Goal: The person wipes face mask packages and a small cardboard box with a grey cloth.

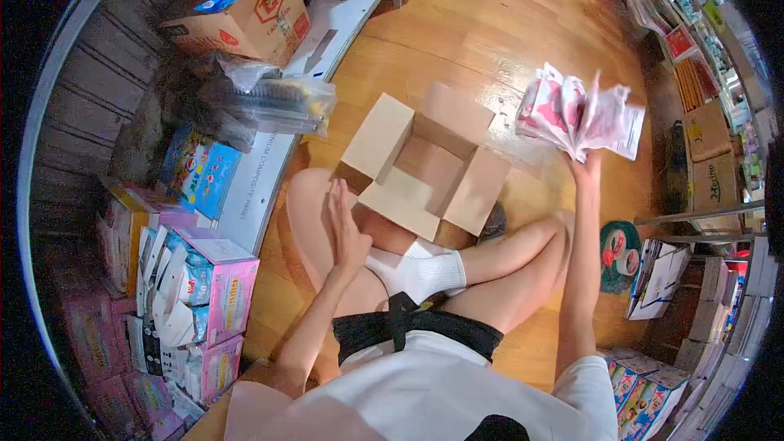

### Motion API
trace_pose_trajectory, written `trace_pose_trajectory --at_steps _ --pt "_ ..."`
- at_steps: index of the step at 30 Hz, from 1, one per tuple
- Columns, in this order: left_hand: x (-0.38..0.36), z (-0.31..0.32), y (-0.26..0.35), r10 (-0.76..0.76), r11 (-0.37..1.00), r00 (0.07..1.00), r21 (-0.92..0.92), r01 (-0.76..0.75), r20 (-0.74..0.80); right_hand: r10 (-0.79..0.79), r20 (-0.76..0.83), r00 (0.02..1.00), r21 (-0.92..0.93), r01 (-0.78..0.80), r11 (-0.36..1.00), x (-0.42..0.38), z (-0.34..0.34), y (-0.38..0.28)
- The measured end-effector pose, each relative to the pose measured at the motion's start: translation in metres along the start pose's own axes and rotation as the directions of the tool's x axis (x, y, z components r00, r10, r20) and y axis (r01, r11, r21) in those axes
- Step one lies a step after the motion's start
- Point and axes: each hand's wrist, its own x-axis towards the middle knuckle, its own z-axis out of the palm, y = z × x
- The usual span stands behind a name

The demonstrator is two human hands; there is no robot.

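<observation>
My right hand (585, 168) is raised off to the right, closed around the bottom of a fanned bunch of white packets with pink-red print (563, 110). Part of the bunch is smeared by motion. My left hand (349, 237) rests by my bent knee with its fingers stretched out and nothing in it. It is close to the left side of an open cardboard box (408, 208), which stands on the floor in front of my crossed legs. The box's flaps are folded outward, and its brown bottom shows with nothing on it.
Pink cartons of packets (233, 290) stand at my left. A large cardboard carton (245, 16) and plastic-wrapped goods (286, 102) sit on a low ledge. Stocked shelves (706, 131) line the right side. Rolls of tape (627, 261) lie near my right knee.
</observation>
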Motion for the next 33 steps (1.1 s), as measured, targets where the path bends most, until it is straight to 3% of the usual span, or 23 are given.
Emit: trace_pose_trajectory --at_steps 1,5,8,12,14,17,20,21,23,25,26,28,31,32,33 --pt "-0.002 -0.005 0.002 0.021 0.999 1.000 0.044 -0.020 -0.018 0.004 -0.090 0.996 0.050 0.001 0.999 0.017 -0.022 0.008" --pt "-0.011 -0.001 -0.013 -0.025 0.992 0.997 -0.129 0.015 -0.076 0.090 -0.272 0.958 0.149 -0.050 0.988 0.069 -0.105 0.041" --pt "-0.009 0.010 -0.027 -0.119 0.859 0.991 -0.507 0.068 -0.069 0.143 -0.332 0.932 0.188 -0.083 0.979 0.106 -0.154 0.056" --pt "0.007 0.008 -0.039 -0.215 0.782 0.970 -0.573 0.243 0.118 0.246 -0.461 0.852 0.157 -0.195 0.968 0.101 -0.167 0.066" --pt "0.030 0.008 -0.034 -0.320 0.661 0.925 -0.652 0.372 0.203 0.277 -0.526 0.804 0.142 -0.238 0.961 0.094 -0.168 0.071" --pt "0.074 0.013 -0.036 -0.625 0.398 0.714 -0.657 0.640 0.316 0.230 -0.590 0.774 0.088 -0.222 0.971 0.069 -0.163 0.078" --pt "0.111 0.029 -0.089 -0.334 0.519 0.863 -0.690 0.504 0.379 0.191 -0.568 0.801 0.020 -0.219 0.976 0.018 -0.131 0.093" --pt "0.124 0.044 -0.107 -0.298 0.423 0.842 -0.729 0.539 0.450 0.190 -0.490 0.851 0.010 -0.212 0.977 -0.012 -0.114 0.104" --pt "0.137 0.067 -0.137 -0.202 0.216 0.794 -0.765 0.607 0.573 0.198 -0.180 0.964 -0.045 -0.209 0.977 -0.089 -0.065 0.130" --pt "0.136 0.058 -0.106 -0.086 0.245 0.779 -0.745 0.621 0.621 0.256 0.073 0.964 -0.407 -0.206 0.890 -0.130 -0.039 0.139" --pt "0.138 0.051 -0.081 -0.021 0.265 0.762 -0.731 0.629 0.647 0.257 0.071 0.964 -0.408 -0.208 0.889 -0.138 -0.039 0.144" --pt "0.138 0.030 -0.033 -0.039 0.533 0.751 -0.622 0.574 0.660 0.256 0.059 0.965 -0.410 -0.210 0.887 -0.149 -0.040 0.152" --pt "0.137 0.043 -0.031 -0.052 0.826 0.798 -0.424 0.372 0.600 0.202 0.151 0.968 -0.298 -0.150 0.943 -0.164 -0.012 0.156" --pt "0.137 0.051 -0.038 -0.046 0.892 0.826 -0.348 0.287 0.562 0.194 0.195 0.961 -0.286 -0.134 0.949 -0.166 -0.002 0.158" --pt "0.135 0.053 -0.035 -0.062 0.872 0.792 -0.352 0.339 0.608 0.165 0.139 0.976 -0.308 -0.116 0.944 -0.173 0.018 0.159"
